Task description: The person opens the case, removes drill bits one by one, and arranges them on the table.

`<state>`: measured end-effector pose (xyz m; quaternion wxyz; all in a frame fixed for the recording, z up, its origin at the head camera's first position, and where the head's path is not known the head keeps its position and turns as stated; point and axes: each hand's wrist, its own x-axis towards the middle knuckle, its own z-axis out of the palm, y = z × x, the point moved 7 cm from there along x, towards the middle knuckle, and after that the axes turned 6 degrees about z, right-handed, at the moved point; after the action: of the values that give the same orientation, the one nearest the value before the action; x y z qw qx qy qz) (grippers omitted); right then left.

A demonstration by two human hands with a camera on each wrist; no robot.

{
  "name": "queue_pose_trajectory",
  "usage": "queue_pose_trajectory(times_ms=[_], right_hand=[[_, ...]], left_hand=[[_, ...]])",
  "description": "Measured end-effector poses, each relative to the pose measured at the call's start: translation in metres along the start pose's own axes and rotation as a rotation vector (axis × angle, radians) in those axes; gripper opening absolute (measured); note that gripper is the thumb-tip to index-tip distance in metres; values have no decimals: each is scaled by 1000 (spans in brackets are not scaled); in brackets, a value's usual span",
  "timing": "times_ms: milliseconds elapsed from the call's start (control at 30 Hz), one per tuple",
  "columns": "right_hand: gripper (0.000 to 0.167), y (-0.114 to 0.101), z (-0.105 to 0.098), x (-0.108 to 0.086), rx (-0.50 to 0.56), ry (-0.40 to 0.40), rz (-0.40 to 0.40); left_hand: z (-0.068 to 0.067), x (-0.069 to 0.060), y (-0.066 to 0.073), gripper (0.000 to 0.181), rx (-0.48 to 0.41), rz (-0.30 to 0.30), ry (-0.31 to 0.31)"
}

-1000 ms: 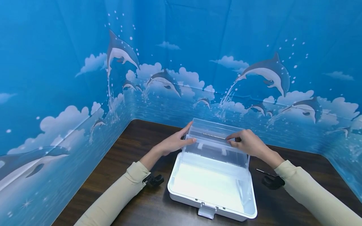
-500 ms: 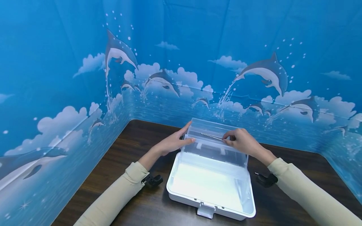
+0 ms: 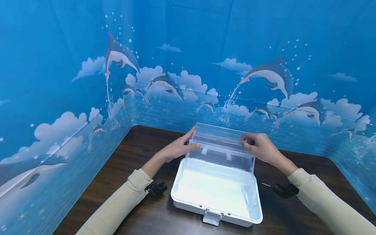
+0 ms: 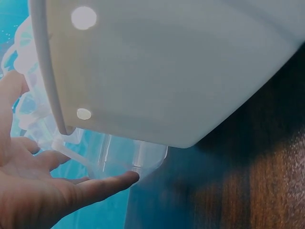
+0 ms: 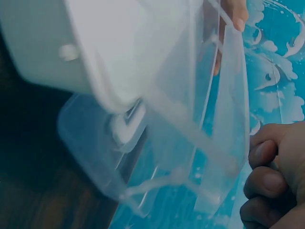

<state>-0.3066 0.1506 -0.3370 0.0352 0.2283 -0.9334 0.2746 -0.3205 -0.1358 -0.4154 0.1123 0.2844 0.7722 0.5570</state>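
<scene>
A white box (image 3: 188, 205) stands on the table, its clear upper part raised at the back. My left hand (image 3: 173, 150) grips the left end of the clear tray (image 3: 202, 137), thumb across the front; in the left wrist view its fingers (image 4: 109, 184) spread along the clear plastic. My right hand (image 3: 261, 147) pinches the end of a thin silver rod, twisted like a drill bit (image 3: 224, 140), above the tray. In the right wrist view the curled right fingers (image 5: 267, 181) hide the held end.
The dark wooden table (image 3: 141, 143) carries another thin metal rod (image 3: 266, 185) right of the box, near the black wristband (image 3: 285, 190). A front latch (image 3: 211, 218) hangs down. A blue dolphin-print backdrop (image 3: 176, 26) encloses the table.
The right hand and the drill bit shift slightly right over the tray since half a second ago. The left hand keeps its hold. The head view turns slightly.
</scene>
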Motion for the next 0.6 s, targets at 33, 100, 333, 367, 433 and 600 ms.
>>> queue_pose_trajectory(times_ms=[33, 100, 333, 367, 433, 600], right_hand=[[14, 2, -2, -4, 1, 15, 0], [13, 8, -8, -12, 3, 50, 4], [15, 35, -36, -53, -35, 253, 58], [17, 40, -42, -59, -39, 285, 71], [20, 50, -53, -72, -48, 337, 100], [27, 85, -74, -99, -67, 384, 188]], left_hand=[[0, 0, 0, 91, 2, -1, 0], [0, 1, 0, 91, 12, -2, 1], [3, 3, -1, 91, 6, 1, -7], [3, 3, -1, 91, 5, 3, -6], [2, 3, -1, 91, 3, 4, -3], [-1, 1, -1, 91, 8, 0, 5]])
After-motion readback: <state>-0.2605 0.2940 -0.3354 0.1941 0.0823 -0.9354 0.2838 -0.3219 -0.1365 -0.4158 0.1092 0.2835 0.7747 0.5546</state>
